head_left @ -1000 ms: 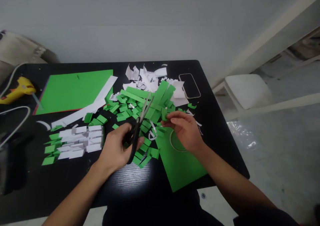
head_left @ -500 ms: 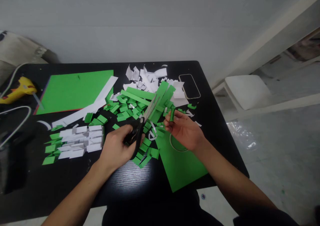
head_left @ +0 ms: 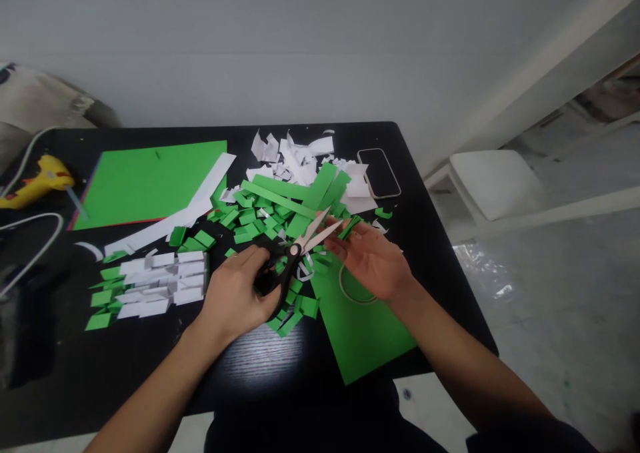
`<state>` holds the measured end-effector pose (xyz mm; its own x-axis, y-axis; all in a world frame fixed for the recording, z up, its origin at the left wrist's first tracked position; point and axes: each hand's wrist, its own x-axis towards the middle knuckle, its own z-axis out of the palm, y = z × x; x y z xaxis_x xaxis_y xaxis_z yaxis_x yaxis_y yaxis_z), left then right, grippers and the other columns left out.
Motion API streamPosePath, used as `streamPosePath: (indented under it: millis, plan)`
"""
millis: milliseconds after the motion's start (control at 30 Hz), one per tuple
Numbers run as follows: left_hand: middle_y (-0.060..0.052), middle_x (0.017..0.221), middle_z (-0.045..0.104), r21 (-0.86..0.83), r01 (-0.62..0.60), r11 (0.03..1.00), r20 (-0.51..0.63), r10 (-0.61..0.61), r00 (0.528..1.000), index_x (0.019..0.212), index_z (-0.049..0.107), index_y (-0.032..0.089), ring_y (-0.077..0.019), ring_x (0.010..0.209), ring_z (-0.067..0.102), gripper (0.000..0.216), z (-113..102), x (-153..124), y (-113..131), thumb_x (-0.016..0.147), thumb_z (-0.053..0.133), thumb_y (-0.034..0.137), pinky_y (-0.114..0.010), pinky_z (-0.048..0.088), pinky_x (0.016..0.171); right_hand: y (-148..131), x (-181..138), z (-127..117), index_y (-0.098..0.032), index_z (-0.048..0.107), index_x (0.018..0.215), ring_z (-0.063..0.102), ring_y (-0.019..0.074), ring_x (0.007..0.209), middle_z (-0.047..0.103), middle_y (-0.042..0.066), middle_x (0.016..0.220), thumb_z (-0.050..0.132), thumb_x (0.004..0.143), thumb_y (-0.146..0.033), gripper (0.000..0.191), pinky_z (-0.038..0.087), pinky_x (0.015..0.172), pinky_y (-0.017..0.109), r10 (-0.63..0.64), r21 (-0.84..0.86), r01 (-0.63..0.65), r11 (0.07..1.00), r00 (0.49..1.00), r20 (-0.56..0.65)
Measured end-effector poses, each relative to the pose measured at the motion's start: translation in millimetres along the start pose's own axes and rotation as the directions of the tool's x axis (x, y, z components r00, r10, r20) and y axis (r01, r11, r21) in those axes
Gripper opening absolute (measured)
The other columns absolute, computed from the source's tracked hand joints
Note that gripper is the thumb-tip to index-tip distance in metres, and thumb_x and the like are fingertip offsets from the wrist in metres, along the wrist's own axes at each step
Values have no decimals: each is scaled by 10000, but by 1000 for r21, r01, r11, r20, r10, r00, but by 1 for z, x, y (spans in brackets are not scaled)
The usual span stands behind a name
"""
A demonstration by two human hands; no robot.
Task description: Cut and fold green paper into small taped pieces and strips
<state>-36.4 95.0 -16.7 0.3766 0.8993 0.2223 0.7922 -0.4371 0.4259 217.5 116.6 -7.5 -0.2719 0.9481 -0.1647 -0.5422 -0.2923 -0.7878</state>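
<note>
My left hand [head_left: 237, 286] is closed round the black handles of a pair of scissors [head_left: 297, 249]. The blades are parted and point toward the fingertips of my right hand [head_left: 375, 259]. That hand is palm up, and a small stack of green paper pieces [head_left: 353, 225] is pinched at its fingers. Below the scissors and to their left lies a pile of cut green paper pieces [head_left: 247, 229]. Longer green paper strips [head_left: 283, 187] rest across the pile. Under my right wrist are a green sheet [head_left: 363, 343] and a roll of tape [head_left: 345, 286], partly hidden by the hand.
White paper scraps [head_left: 295, 156] lie at the back, beside a phone [head_left: 380, 173]. Folded white pieces [head_left: 150, 283] stand in rows at left. Behind them are a green sheet stack [head_left: 155, 179] and a yellow glue gun [head_left: 47, 179]. A white stool [head_left: 495, 179] stands right of the table.
The scissors have swung down to the right, closer to my right hand, and their blades have opened wider. My right hand's fingers have turned and spread somewhat, still with the green pieces.
</note>
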Motion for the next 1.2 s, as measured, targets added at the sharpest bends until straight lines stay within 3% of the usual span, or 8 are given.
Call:
streamPosePath:
  millis: [267,633,900,1200]
  plan:
    - [-34,761,618,75,-23,997,-13,24,1000,850,565,219,-246,674,616,124,-1,0,0,873,628,324,-357,449,632,1,5,-4,-266,825,975,747,269,1159,817,34,1112,887,784,-373,228,570,1150,451,-19,-12,18,1000,998,-52]
    - [-55,808,675,119,12,993,-1,-12,1000,860,589,223,-259,729,660,120,-1,0,-1,844,637,332,-373,475,671,0,5,-12,-253,766,865,707,241,1251,799,18,1202,877,799,-331,151,587,1135,398,0,61,9,998,990,-141]
    - [-59,820,665,129,-23,991,-8,24,1000,890,619,205,-273,733,657,128,0,-1,-2,870,635,331,-394,480,687,0,5,-11,-270,798,1011,740,235,1156,797,5,1228,877,795,-330,238,644,996,373,40,108,-26,994,991,-127]
    - [-117,948,734,211,-31,977,-60,44,997,941,670,183,-320,829,696,179,0,-1,-7,842,622,324,-441,480,754,-1,6,-10,-271,794,986,760,237,1098,820,19,1150,867,821,-386,214,619,1030,408,21,9,-20,1000,994,-104]
